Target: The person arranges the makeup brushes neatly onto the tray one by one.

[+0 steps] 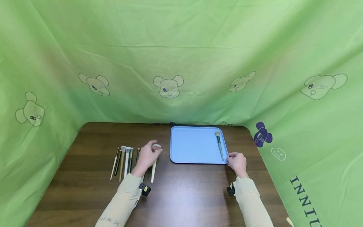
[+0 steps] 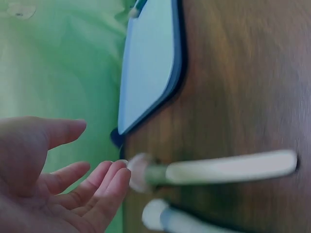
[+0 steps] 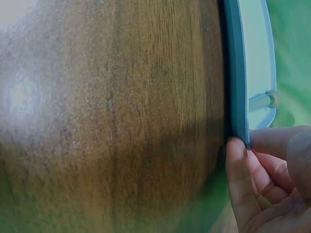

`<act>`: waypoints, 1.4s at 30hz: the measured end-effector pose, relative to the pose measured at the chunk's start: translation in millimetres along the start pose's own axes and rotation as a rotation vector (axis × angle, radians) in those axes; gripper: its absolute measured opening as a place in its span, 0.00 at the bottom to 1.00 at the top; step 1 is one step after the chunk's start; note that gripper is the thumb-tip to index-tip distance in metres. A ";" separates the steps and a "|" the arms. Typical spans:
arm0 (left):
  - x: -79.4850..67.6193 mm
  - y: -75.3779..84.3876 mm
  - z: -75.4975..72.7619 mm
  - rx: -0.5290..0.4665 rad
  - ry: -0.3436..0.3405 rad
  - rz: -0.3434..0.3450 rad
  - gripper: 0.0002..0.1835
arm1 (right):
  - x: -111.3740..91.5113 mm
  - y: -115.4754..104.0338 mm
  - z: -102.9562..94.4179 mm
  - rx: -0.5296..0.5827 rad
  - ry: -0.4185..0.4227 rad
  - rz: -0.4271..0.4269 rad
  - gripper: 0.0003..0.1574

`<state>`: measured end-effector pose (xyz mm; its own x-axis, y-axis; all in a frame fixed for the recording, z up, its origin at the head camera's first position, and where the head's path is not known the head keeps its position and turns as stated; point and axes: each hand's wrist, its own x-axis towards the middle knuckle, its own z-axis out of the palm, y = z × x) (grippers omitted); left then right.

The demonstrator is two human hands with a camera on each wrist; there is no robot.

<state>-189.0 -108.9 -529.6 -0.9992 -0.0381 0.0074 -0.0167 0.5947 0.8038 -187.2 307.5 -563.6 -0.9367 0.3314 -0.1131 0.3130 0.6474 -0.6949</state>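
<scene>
My left hand [image 1: 146, 156] hovers at the right end of a row of makeup brushes, thumb and fingers apart with nothing between them. Its fingertips come close to the bristle end of a pale-handled makeup brush [image 1: 153, 171], which lies on the table. In the left wrist view, a second brush [image 2: 158, 215] lies beside that one. With thumb and fingers my right hand [image 1: 237, 162] pinches the near right corner of a light blue tray [image 1: 193, 145]. On the tray's right side lies one makeup brush [image 1: 219, 145], dark green handle toward me, bristles away.
Several makeup brushes [image 1: 122, 165] with white, brown and dark handles lie side by side on the left of the brown wooden table [image 1: 184, 195]. Green cloth [image 1: 170, 63] with bear prints hangs around the table's back and sides. The tray stands near the back edge.
</scene>
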 end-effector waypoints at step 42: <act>-32.8 -97.8 -121.3 0.225 0.073 -0.267 0.24 | 0.3 -1.8 0.2 0.027 0.014 -0.001 0.15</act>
<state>-150.4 -263.2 -536.3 -0.9537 -0.2683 -0.1359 -0.2920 0.7177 0.6321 -188.0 306.3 -562.5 -0.9346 0.3407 -0.1024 0.3075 0.6287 -0.7142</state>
